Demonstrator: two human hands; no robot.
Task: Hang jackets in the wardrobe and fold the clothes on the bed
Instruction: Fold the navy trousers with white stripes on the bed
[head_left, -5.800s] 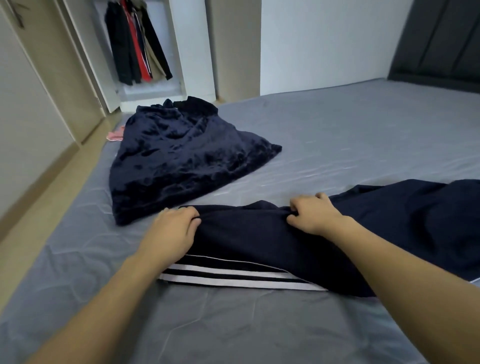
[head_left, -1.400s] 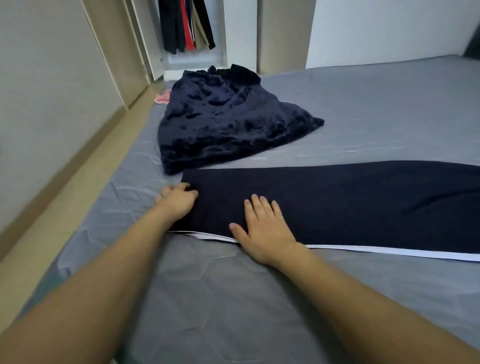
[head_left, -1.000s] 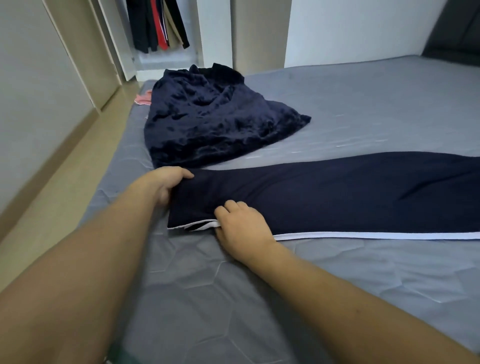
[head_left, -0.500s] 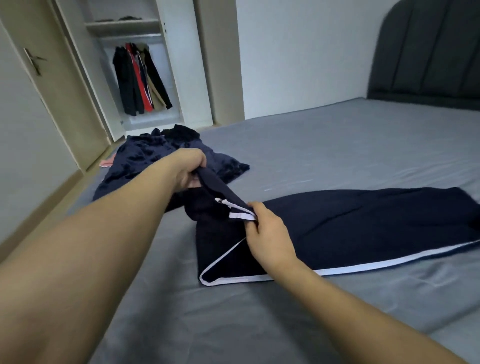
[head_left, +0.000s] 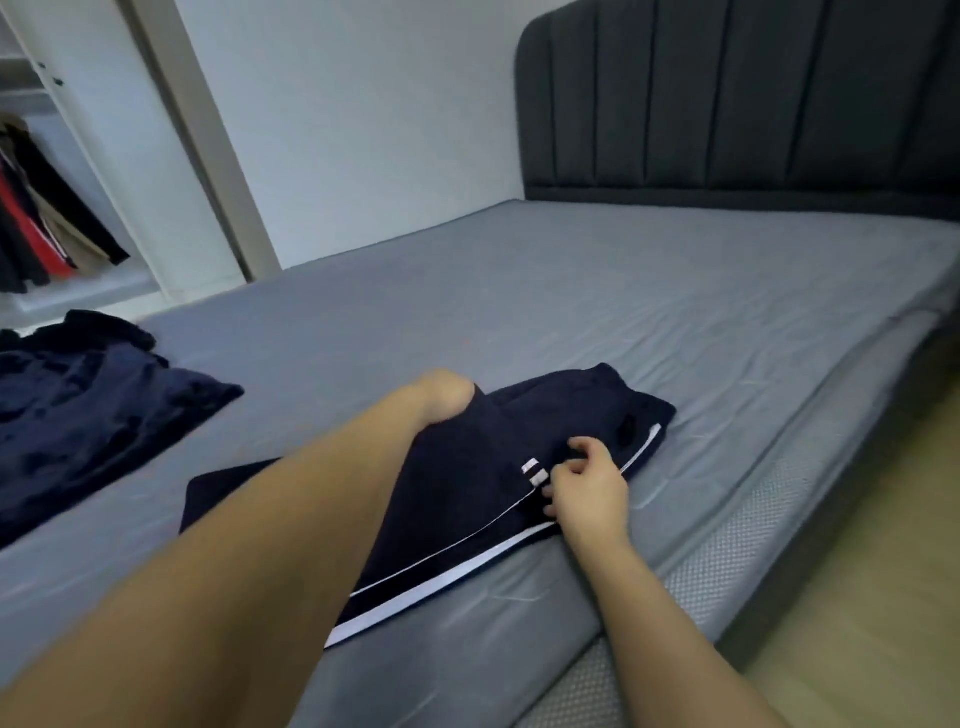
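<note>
Inside wardrobe (head_left: 88, 171), hung jackets (head_left: 47, 234), trousers (head_left: 467, 483) on bed (head_left: 571, 301)

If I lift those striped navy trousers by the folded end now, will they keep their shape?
Probably not: the trousers drape limply over the bed, so they would likely sag and unfold. They look light. The right hand at the cuff suggests both ends need support.

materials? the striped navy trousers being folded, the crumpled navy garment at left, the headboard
Navy trousers with white side stripes: looks like smooth matte knit, probably synthetic sportswear; it drapes flat without sheen.
Crumpled navy garment: plush, velvety pile, with glossy highlights on its creases.
Dark grey channelled headboard: padded upholstery, apparently woven fabric; matte vertical channels.
</note>
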